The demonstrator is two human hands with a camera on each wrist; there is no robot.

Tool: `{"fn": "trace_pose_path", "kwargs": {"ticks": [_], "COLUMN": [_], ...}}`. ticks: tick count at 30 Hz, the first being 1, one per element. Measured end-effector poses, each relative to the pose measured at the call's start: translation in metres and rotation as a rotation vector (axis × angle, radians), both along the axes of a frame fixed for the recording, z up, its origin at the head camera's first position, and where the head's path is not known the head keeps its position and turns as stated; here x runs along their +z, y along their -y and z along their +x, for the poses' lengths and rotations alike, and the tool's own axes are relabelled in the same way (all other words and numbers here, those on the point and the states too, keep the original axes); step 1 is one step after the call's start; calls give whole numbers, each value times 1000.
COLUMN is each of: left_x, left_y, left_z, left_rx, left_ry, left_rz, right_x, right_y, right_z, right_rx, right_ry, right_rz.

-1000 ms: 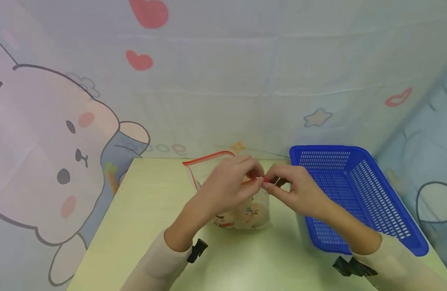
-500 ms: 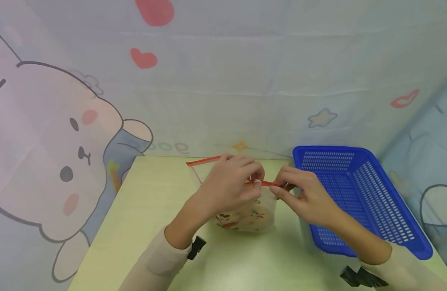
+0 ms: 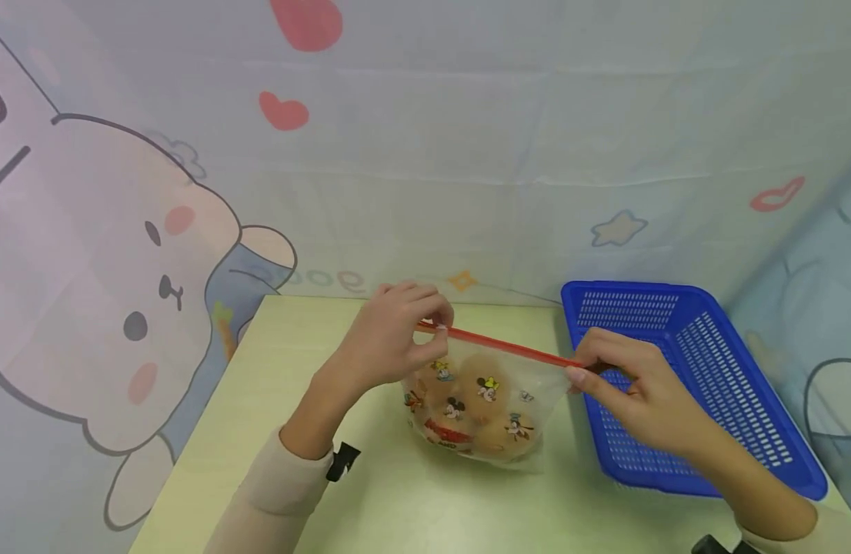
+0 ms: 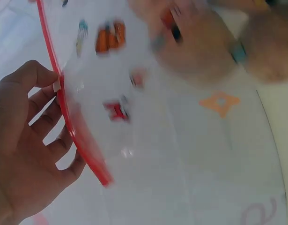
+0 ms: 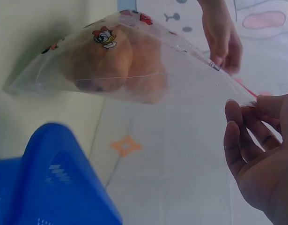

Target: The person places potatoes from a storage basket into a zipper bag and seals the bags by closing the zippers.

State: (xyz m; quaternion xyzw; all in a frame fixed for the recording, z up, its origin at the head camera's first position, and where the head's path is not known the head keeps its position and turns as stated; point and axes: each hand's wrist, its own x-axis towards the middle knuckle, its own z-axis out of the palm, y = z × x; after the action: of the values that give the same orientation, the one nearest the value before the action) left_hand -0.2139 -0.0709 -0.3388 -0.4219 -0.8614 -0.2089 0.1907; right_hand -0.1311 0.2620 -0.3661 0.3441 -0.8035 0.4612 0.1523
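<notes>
A clear zip bag (image 3: 550, 392) with cartoon prints hangs close over the table in the head view. Several round tan buns (image 3: 486, 388) show through its plastic. Its red zip strip (image 3: 502, 345) is stretched straight between the two hands. At the left part of the strip, my left hand (image 3: 394, 335) pinches the white slider (image 4: 57, 86) between thumb and index finger. My right hand (image 3: 636, 385) pinches the strip's right end, its other fingers loosely bent in the right wrist view. Behind the left hand, the strip's left end is hidden in the head view.
A blue plastic basket (image 3: 733, 362) with slotted walls stands on the right of the pale yellow table (image 3: 273, 385), partly behind the right hand. A cloth printed with a cartoon rabbit (image 3: 107, 308) and hearts hangs along the back and sides.
The hands have spread from nearly touching to far apart, the left moving left and the right moving right. The zip strip between them is drawn out straight, exposing more of the bag.
</notes>
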Motion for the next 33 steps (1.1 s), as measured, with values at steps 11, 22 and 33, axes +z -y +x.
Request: {"fn": "trace_pose_path", "kwargs": {"ticks": [11,22,33], "left_x": [-5,-22,-109], "left_y": [32,38,29], "left_z": [-9,-18,-4], "left_rx": [76,58,-72], "left_ry": [140,337,915], "left_rz": [41,217,132], "right_x": [-17,-18,-63], "right_y": [-40,-43,-18], "right_z": [-3,-6,15], "right_rx": [-42,-238,-170], "right_ry": [-19,160,429], "right_rz": [11,20,336]}}
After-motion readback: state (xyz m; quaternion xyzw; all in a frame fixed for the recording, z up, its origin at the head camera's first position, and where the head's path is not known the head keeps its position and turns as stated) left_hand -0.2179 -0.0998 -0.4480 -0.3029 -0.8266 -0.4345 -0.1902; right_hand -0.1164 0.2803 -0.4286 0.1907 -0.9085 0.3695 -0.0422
